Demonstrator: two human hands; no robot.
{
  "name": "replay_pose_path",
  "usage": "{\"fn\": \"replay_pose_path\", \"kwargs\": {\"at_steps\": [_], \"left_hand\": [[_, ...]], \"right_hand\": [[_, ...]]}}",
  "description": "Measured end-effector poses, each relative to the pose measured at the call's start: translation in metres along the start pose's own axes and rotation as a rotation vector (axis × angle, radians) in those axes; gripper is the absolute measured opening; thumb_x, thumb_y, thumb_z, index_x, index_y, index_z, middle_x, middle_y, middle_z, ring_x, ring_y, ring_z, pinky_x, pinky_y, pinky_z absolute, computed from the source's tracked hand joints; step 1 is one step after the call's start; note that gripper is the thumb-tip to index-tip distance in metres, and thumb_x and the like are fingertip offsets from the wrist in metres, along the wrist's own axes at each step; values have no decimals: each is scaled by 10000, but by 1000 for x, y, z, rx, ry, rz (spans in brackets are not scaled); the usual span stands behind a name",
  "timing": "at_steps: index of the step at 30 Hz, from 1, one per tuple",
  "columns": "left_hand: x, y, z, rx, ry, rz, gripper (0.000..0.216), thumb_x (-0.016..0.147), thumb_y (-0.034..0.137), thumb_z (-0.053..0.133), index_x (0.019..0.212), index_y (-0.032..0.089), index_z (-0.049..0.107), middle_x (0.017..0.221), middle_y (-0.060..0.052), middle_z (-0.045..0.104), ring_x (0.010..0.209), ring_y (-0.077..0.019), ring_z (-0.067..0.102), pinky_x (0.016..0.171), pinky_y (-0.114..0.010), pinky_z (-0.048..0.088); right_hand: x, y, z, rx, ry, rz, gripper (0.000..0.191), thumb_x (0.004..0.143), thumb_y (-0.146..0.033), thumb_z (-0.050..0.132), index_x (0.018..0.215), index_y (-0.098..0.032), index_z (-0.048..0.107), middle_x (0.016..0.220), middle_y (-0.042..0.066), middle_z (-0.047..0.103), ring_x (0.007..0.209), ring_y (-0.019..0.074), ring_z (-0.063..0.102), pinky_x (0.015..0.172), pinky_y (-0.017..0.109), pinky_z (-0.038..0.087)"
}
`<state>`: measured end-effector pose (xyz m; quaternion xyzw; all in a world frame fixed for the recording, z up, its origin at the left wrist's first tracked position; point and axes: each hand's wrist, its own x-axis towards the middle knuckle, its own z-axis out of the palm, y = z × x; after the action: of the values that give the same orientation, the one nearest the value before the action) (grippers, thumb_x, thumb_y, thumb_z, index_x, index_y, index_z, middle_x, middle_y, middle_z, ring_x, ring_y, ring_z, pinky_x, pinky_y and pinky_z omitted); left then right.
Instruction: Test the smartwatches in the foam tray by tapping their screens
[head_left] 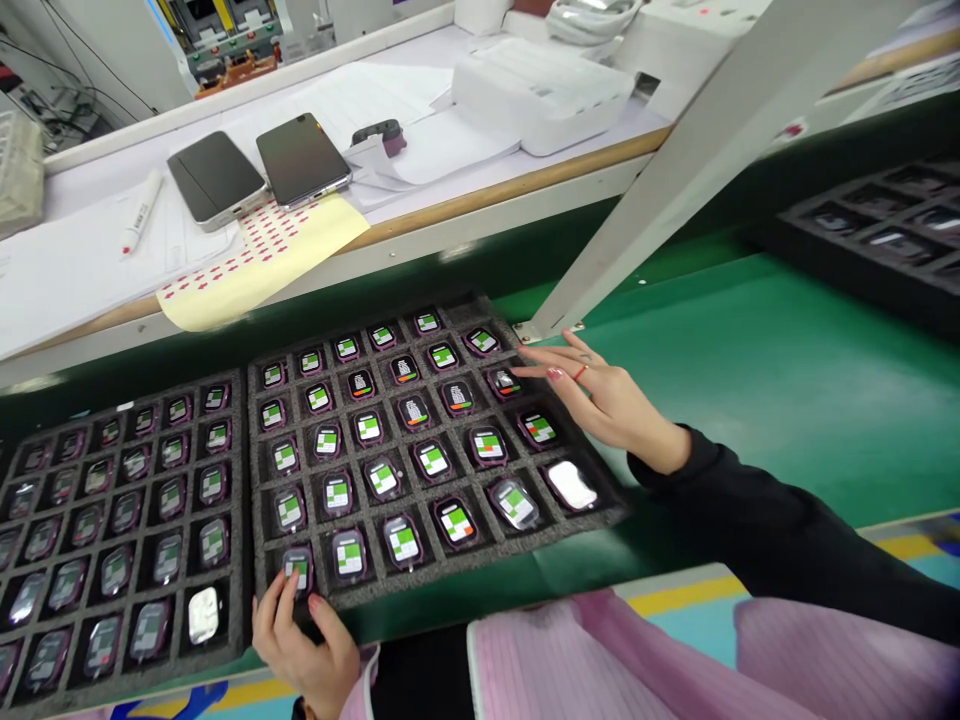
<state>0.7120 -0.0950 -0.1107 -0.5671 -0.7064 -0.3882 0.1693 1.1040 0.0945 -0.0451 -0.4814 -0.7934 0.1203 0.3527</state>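
A dark grey foam tray (442, 572) lies before me, with purple-framed smartwatches in its cells. Many of their screens are lit with green and white blocks; a few show white text with an orange bar. At the front-left cell, my left hand (306, 640) has its fingers and thumb at the lower sides of a smartwatch (298, 566), which still sits in the tray. My right hand (604, 400) is over the tray's right side, fingers stretched out and spread. Its fingertips are at a smartwatch (504, 383) in the right column; whether they touch it is unclear.
Left of it is a second foam tray (244, 560) of watches, mostly dimmer. Another tray (885, 240) stands far right on the green surface (810, 400). A slanted white post (652, 170) rises behind my right hand. The shelf holds two phones (304, 158), papers, a marker (141, 212) and a white box (540, 95).
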Motion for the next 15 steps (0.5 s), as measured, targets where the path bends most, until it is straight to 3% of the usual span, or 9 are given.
{"fn": "replay_pose_path", "kwargs": {"at_steps": [4, 9, 15], "left_hand": [[2, 2, 0, 1, 2, 4, 380, 889, 200, 602, 1264, 140, 621, 1178, -158, 662, 1210, -300, 584, 1127, -548, 429], [3, 2, 0, -11, -2, 36, 410, 887, 176, 603, 1296, 140, 613, 1199, -167, 656, 1220, -298, 579, 1143, -530, 412], [2, 1, -1, -1, -14, 6, 384, 887, 219, 594, 1262, 143, 620, 1185, -157, 652, 1205, -296, 577, 1136, -534, 419]], "right_hand": [[-18, 0, 5, -10, 39, 15, 401, 1087, -288, 332, 1311, -295, 665, 1288, 32, 687, 1222, 281, 634, 1225, 659, 286], [-20, -1, 10, -72, -27, -22, 405, 1073, -265, 338, 1275, -239, 688, 1228, 57, 715, 1242, 310, 620, 1207, 706, 276], [-4, -24, 18, 27, -16, -112, 419, 1063, -226, 338, 1321, -263, 666, 1253, 31, 705, 1248, 263, 621, 1238, 612, 305]]}}
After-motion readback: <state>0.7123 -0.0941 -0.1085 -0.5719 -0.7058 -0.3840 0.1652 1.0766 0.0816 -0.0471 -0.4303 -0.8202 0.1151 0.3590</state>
